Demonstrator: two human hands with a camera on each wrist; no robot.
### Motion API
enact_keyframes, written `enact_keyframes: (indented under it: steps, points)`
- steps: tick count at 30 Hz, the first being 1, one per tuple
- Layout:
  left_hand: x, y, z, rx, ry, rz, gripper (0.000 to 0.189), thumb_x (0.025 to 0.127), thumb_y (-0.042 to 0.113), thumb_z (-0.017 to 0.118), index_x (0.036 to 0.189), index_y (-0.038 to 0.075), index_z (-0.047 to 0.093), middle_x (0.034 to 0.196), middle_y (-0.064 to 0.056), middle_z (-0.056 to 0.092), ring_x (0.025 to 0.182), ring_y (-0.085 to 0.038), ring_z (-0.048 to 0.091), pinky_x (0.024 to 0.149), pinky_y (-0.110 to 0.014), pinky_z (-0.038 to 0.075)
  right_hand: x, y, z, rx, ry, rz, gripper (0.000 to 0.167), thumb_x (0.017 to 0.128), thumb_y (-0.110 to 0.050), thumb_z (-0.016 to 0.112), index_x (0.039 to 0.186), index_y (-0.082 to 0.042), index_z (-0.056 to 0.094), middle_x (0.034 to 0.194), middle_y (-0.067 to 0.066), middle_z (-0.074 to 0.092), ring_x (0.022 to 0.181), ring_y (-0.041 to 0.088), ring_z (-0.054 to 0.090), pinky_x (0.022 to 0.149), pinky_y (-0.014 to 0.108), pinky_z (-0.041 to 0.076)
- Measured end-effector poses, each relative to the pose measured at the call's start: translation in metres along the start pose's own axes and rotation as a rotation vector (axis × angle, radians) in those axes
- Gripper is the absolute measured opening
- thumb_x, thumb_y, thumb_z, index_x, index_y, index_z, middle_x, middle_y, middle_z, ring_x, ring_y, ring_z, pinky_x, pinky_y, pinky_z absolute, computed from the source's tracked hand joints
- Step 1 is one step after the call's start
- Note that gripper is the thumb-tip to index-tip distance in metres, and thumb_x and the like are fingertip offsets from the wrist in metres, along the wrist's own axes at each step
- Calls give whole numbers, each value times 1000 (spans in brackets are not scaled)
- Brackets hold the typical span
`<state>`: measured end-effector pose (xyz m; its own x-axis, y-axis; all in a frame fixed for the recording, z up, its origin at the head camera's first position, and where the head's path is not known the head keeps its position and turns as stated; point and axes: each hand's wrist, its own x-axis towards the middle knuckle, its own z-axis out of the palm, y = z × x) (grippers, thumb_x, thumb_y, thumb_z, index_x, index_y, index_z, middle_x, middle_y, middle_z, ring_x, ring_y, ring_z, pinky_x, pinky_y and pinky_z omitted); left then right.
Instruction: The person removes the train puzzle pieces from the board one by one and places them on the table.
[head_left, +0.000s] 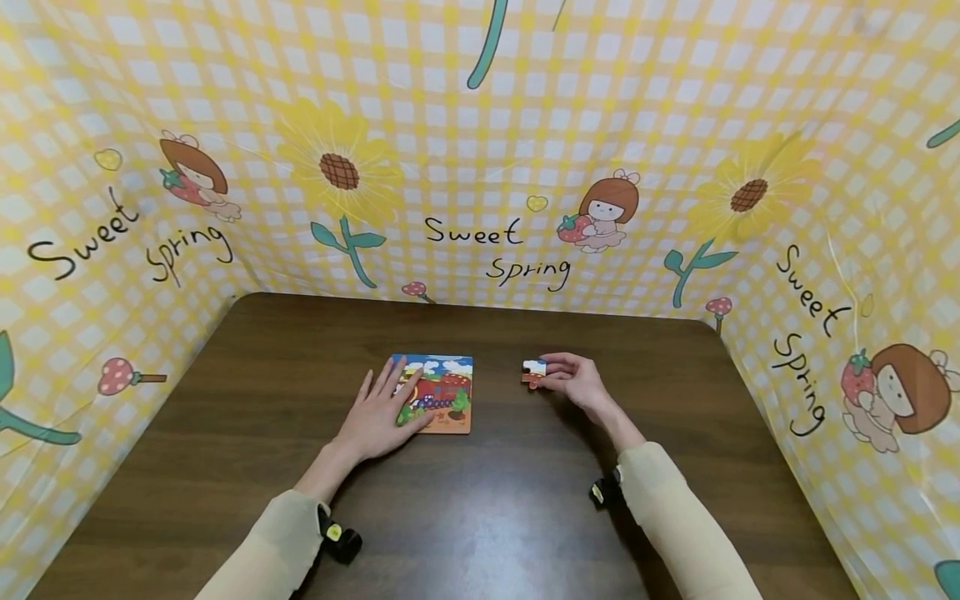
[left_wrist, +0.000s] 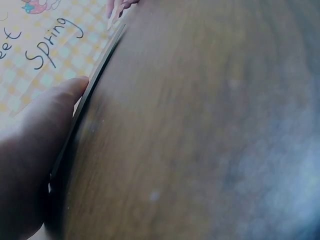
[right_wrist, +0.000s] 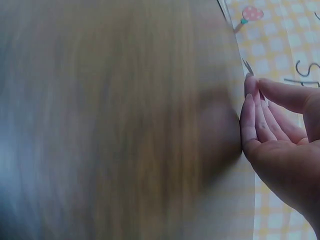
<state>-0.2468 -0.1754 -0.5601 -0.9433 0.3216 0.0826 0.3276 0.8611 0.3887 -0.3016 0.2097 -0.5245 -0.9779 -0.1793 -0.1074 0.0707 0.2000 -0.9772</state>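
A square picture puzzle (head_left: pixel 442 392) with a red train, clouds and a green tree lies flat on the table. Spread over its left side, my left hand (head_left: pixel 378 417) rests with straight fingers and covers part of the picture. In the left wrist view the puzzle's thin edge (left_wrist: pixel 102 60) runs beside the left thumb (left_wrist: pixel 65 97). To the right of the puzzle, my right hand (head_left: pixel 577 382) pinches a small puzzle piece (head_left: pixel 533 372), white and blue above and red below, between thumb and fingers. The right wrist view shows that piece (right_wrist: pixel 248 66) edge-on at the fingertips.
The dark wooden table (head_left: pixel 480 517) is bordered at the back and sides by a yellow checked cloth (head_left: pixel 465 167) with flowers and lettering. A black wrist camera (head_left: pixel 342 542) is strapped at the left sleeve, another black camera (head_left: pixel 602 492) at the right sleeve.
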Motion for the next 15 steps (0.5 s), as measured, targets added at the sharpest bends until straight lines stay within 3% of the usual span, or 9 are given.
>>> enact_keyframes:
  steps: [6,15]
  points:
    - [0,1,-1,3,-4,1,89,105,64,62,176,21,30,186,-16,14,175,-40,7,138,-70,4,-3,4,-18,-15,-10,3,49,99,7,76,145,14,62,116,18,79,87,-3,73,78,14,58]
    - [-1,0,0,11,-8,1,90,104,64,62,176,22,29,186,-16,13,175,-39,6,139,-69,3,-5,8,-32,-46,-5,-15,49,99,9,74,145,17,60,121,28,77,86,-4,72,77,13,58]
